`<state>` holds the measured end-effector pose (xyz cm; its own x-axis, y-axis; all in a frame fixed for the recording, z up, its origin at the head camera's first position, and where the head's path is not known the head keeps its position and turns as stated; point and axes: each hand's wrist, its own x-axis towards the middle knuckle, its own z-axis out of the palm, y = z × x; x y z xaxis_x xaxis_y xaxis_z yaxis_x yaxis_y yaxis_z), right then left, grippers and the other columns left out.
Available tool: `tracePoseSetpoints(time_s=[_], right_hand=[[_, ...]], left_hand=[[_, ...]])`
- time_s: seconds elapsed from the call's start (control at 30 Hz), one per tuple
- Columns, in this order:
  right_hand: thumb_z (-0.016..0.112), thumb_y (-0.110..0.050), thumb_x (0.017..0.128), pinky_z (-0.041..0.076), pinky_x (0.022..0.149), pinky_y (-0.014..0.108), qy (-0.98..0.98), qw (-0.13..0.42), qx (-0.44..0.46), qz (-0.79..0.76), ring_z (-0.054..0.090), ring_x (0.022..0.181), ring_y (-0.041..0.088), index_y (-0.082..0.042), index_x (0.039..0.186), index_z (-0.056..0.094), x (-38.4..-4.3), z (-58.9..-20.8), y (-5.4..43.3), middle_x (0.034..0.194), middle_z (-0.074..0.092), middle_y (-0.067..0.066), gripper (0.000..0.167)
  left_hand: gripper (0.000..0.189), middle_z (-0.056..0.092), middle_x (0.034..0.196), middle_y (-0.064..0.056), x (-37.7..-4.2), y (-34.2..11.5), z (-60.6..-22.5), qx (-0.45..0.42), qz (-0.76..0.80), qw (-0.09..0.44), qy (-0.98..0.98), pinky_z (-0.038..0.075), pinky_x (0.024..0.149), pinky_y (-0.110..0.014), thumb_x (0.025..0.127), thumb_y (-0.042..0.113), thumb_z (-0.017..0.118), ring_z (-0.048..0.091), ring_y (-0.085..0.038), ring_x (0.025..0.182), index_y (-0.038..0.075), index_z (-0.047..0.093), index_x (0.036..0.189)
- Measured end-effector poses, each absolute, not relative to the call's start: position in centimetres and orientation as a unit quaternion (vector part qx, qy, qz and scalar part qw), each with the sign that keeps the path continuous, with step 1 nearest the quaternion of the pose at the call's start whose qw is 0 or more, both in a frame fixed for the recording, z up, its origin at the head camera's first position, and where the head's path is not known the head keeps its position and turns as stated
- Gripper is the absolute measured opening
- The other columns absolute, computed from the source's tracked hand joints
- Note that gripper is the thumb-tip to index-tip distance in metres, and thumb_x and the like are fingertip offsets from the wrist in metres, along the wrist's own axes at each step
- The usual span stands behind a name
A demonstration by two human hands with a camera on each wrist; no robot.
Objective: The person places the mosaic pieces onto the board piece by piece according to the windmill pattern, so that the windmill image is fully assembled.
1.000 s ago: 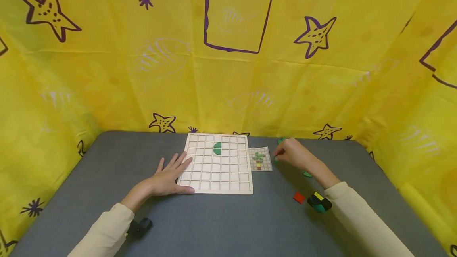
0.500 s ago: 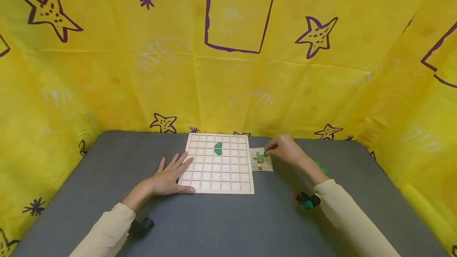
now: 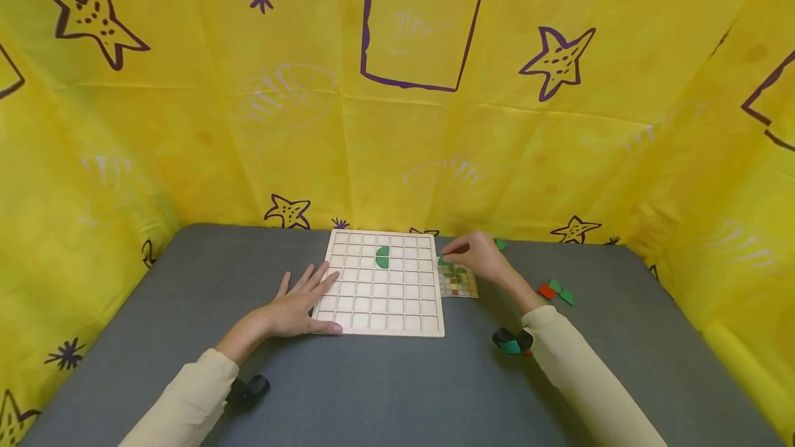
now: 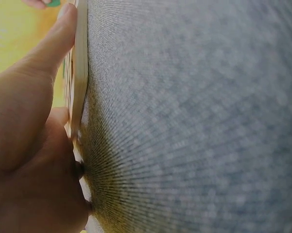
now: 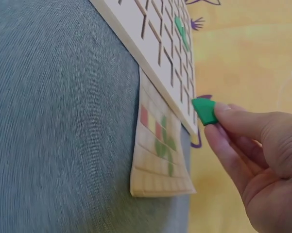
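A pale wooden grid board (image 3: pixel 377 304) lies on the grey table, with two green quarter-round tiles (image 3: pixel 383 257) together in its upper squares. My left hand (image 3: pixel 292 310) rests on the board's left edge, fingers spread and thumb at the near corner. Between thumb and fingertips, my right hand (image 3: pixel 481 257) pinches another green tile (image 5: pixel 204 111) with one curved side, held by the board's upper right edge. Beneath that hand a paper pattern card (image 5: pixel 153 160) sticks out from the board's right side, printed with a green, red and yellow figure on a grid.
Right of the board lie a red square tile (image 3: pixel 546 292) and green tiles (image 3: pixel 562 292). One more green tile (image 3: pixel 500 244) lies at the table's back edge, partly behind the right hand. A yellow patterned cloth (image 3: pixel 397 130) hangs behind and around the table.
My right hand has moved left from the loose tiles, across the card to the board's right edge, carrying a green tile. The left hand stays in place on the board.
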<state>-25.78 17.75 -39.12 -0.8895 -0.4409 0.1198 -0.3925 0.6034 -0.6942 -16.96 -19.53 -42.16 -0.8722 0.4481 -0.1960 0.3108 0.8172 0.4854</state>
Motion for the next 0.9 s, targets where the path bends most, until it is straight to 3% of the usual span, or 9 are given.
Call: tracePoseSetpoints(time_s=[0.9], right_hand=[[0.077,-0.009,0.085,0.054,0.071,0.027,0.888,0.024,-0.192,-0.417,0.067,0.080,0.015,-0.007,0.093,0.079,-26.1,-41.5,9.4,0.091,0.074,0.003,0.009]], left_hand=[[0.105,0.003,0.163,-0.020,-16.7,-19.5,-41.9,0.206,0.231,0.146,0.940,-0.009,0.107,-0.070,0.082,0.061,0.069,-0.001,-0.046,0.147,0.007,0.020,0.157]])
